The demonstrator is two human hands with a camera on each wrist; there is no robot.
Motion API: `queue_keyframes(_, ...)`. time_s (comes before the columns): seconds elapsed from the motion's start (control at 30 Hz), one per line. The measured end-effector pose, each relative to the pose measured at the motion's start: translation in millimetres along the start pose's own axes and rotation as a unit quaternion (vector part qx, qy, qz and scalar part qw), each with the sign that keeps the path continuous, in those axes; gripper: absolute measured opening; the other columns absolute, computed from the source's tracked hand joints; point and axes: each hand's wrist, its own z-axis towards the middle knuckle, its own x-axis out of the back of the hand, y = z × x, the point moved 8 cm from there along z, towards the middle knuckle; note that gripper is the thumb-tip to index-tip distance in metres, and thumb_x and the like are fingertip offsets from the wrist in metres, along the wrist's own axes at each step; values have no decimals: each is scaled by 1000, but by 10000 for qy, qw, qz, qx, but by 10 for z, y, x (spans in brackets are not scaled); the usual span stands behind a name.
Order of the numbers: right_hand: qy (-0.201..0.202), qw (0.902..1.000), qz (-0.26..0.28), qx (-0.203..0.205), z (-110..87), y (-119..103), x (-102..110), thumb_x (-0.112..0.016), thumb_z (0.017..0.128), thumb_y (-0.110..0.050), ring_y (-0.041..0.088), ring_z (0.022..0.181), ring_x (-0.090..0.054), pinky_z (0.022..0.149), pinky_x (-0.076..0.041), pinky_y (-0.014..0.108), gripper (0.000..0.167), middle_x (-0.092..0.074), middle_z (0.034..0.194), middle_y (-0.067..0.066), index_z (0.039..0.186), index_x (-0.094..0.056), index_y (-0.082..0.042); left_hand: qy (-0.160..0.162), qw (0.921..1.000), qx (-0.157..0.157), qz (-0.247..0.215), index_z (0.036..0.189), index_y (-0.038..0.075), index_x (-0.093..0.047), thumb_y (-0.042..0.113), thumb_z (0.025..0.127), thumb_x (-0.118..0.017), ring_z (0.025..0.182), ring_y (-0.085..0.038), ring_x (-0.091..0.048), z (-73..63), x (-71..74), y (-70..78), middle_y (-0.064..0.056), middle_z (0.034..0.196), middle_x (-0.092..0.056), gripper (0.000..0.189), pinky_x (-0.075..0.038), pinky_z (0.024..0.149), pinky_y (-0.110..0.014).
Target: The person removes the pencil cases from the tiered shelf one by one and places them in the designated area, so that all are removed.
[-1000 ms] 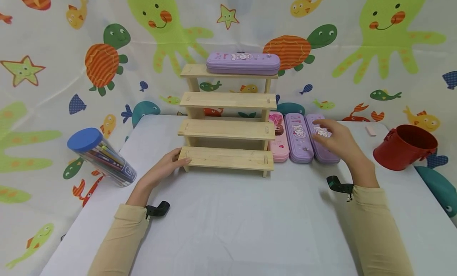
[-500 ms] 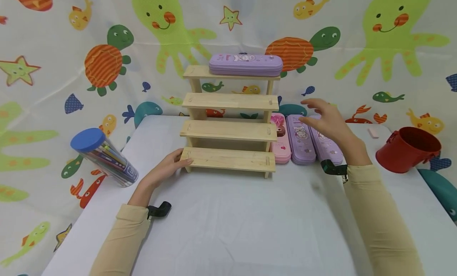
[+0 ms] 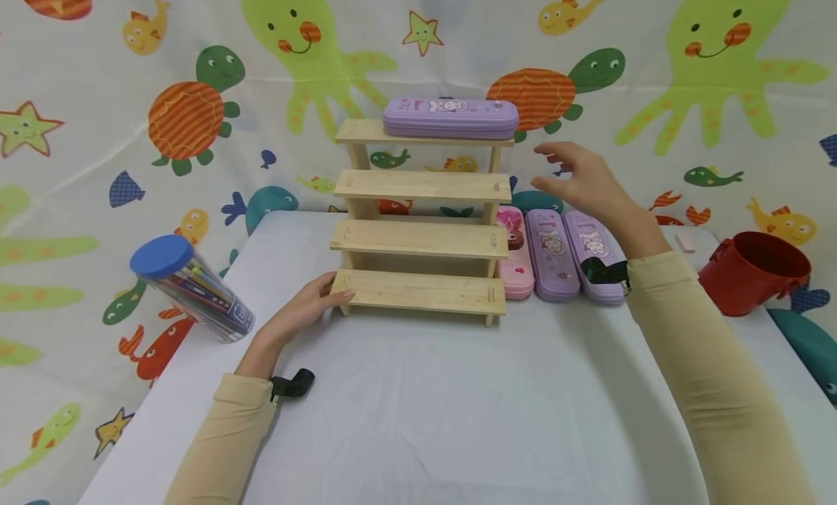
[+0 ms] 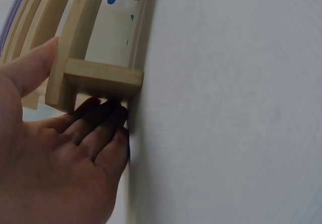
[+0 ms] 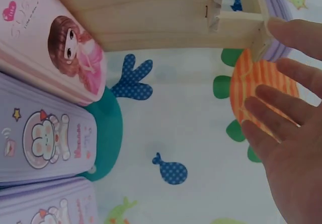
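Observation:
A four-tier stepped wooden shelf [image 3: 418,291] stands on the table against the printed cloth. My left hand [image 3: 304,312] grips the left end of its lowest tier; in the left wrist view the thumb [image 4: 37,65] lies on the board and the fingers reach around by the leg. A purple pencil case [image 3: 451,120] lies along the top tier. My right hand [image 3: 588,182] is raised to the right of the upper tiers, fingers spread and loosely bent, holding nothing. In the right wrist view, those fingertips [image 5: 282,30] overlap the shelf's top end.
Right of the shelf lie a pink pencil case [image 3: 516,265] and two purple ones, a near one [image 3: 552,254] and a farther one [image 3: 588,243]. A red bucket [image 3: 752,272] and a small pink block [image 3: 685,243] stand further right. A blue-lidded pen tub [image 3: 196,287] leans at left.
My right hand has risen from over the rightmost purple pencil case, moving up and left toward the top tier. My left hand keeps its place on the shelf.

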Motion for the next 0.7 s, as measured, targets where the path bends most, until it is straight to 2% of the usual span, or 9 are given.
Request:
queue_keyframes(0.17, 258, 9994, 223, -24, 151, -67, 31, -65, 95, -30, 37, 137, -45, 116, -34, 55, 62, -46, 152, 14, 149, -43, -11, 11, 10000, 30, -23, 158, 6, -19, 49, 98, -57, 153, -42, -15, -6, 14, -11, -19, 164, -23, 84, -15, 120, -64)
queue_keyframes(0.37, 501, 9969, 589, -162, 314, -100, 79, -61, 96, -39, 33, 140, -43, 118, -32, 52, 66, -44, 154, 12, 152, -38, -11, 2, 10000, 61, -49, 159, 6, -18, 49, 97, -57, 153, -41, -15, -21, 8, 11, -19, 164, -24, 84, -15, 121, -64)
queue_keyframes(0.7, 334, 9966, 599, -448, 495, -161, 94, -59, 94, -49, 31, 144, -39, 118, -32, 54, 73, -40, 158, 7, 156, -31, -22, 9, 10000, 46, -87, 158, 6, -19, 48, 97, -58, 153, -40, -18, -41, 16, 17, -18, 162, -28, 84, -15, 120, -64)
